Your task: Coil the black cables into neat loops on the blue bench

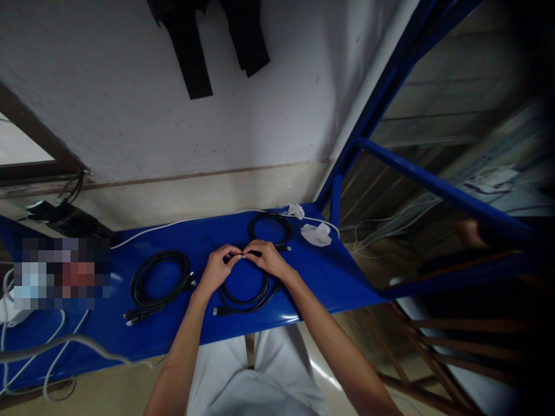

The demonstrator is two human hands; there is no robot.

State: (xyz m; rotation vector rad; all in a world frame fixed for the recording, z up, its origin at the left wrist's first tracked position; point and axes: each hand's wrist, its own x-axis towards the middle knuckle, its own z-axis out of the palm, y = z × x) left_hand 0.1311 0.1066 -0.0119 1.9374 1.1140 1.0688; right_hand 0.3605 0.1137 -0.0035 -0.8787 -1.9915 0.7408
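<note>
Head: two hands (pixel 220 264) (pixel 266 257), one pinched dark piece (pixel 242 255), three cable coils (pixel 135 283) (pixel 255 301) (pixel 288 229).

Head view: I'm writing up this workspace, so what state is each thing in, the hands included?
Left hand, thumb and finger pinched
Right hand, pinched likewise, beside the left
Leftmost cable, coiled
Middle cable, coiled, partly hidden
Far cable, coiled, partly hidden
White scraps, crumpled
White cord at back, stretched out
Pale cords at left, loosely looped
Black clothing, hanging
</note>
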